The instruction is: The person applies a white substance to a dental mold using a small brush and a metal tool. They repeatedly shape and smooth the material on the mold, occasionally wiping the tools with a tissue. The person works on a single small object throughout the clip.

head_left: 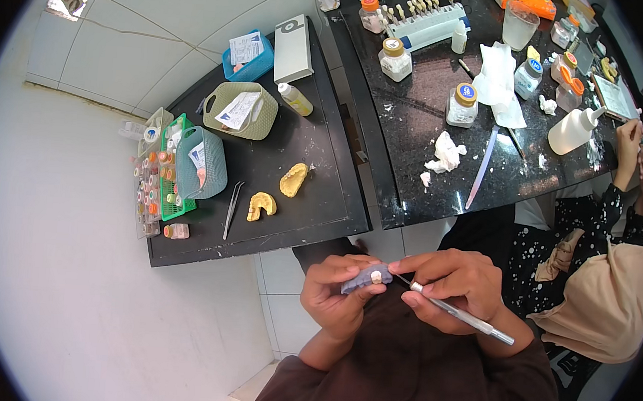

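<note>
My left hand (335, 287) is closed round a grey-purple dental model (361, 279), held above my lap. One whitish tooth (376, 277) stands out on the side of the model facing me. Pinched in my right hand (459, 284) is a slim metal carving tool (470, 317) with a silver handle. Its thin tip points left and meets or nearly meets the model; my fingers hide the exact contact. On the black table ahead lie two yellow plaster dental casts, one arch-shaped (261, 207) and one farther back (293, 180). Metal tweezers (233, 209) rest beside them.
Baskets (241, 126) and small jars (177, 231) crowd the left table. The speckled black counter (412, 184) holds powder jars (462, 104), a shade guide (427, 29), tissue (501, 83), a squeeze bottle (573, 131) and a glass (520, 24). A co-worker (598, 294) sits close at my right.
</note>
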Demonstrator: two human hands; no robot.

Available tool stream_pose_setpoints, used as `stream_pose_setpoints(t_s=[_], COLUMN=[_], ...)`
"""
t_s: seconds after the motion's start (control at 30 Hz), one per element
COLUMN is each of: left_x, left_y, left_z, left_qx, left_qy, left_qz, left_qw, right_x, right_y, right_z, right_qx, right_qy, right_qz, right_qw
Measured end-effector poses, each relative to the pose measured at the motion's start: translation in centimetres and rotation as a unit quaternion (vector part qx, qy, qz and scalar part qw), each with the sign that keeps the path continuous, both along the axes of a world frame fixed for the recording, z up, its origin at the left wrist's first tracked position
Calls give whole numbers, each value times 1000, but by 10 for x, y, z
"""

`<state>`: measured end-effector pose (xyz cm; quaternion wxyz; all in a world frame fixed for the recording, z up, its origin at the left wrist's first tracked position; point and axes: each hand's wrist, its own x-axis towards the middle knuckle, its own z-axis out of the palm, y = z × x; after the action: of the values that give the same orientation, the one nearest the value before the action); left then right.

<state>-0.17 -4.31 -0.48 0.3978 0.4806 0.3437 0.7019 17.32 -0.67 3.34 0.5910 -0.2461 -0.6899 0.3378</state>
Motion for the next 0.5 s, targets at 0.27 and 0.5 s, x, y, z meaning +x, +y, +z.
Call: stream_pose_setpoints(t_s=[0.27, 0.5], left_x=[1, 3], left_y=[2, 1], left_z=[-1, 3], left_qx=[25, 54], left_qy=[48, 75], left_qz=[15, 10], left_qw=[998, 996], right_x=[3, 0], right_y=[-1, -3], right_z=[6, 3], right_qx=[-18, 45], right_qy=[-36, -82], right_qz=[12, -5], right_qw=[999, 996])
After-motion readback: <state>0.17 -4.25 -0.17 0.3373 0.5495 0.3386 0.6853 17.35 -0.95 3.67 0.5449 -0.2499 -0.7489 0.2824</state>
